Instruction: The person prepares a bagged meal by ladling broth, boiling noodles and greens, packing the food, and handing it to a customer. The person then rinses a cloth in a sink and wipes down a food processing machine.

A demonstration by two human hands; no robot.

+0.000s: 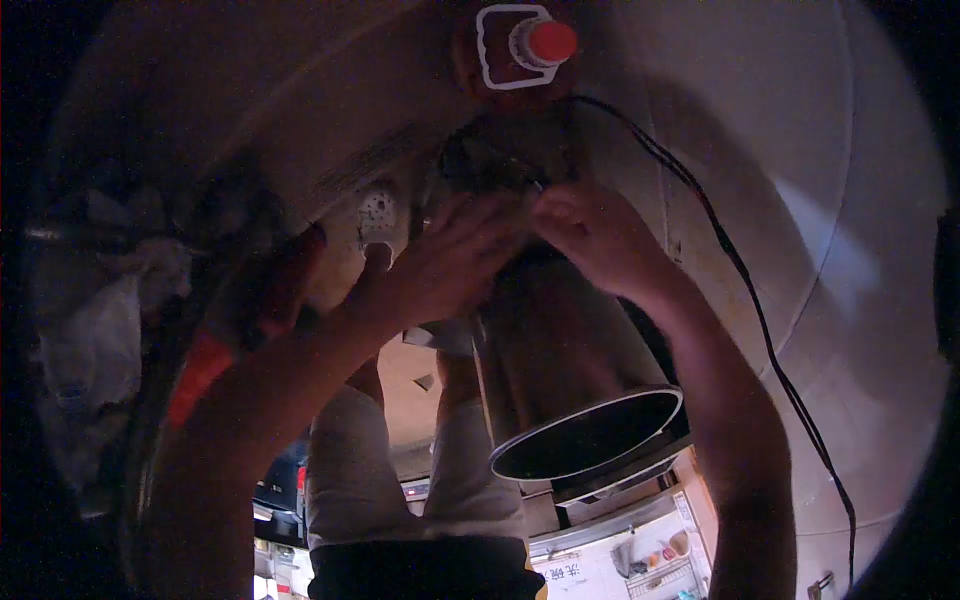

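A tapered metal container [570, 350] lies tipped, its round open mouth facing my body. At its far end is a dark part [500, 150] with what looks like a loop of thin black wire; details are lost in shadow. My left hand [455, 255] rests against the container's far end, fingers stretched out and thumb apart. My right hand [585, 225] is closed close beside it, fingers curled. A small bright tip shows at these fingers, but what they hold is too dark to make out.
A large jug with a red cap [553, 41] and white handle stands beyond the hands. Black cables [735, 255] run down the right along a pale wall [800, 130]. A whitish bag [95, 340] is at left. A perforated shoe [378, 212] is near my left hand.
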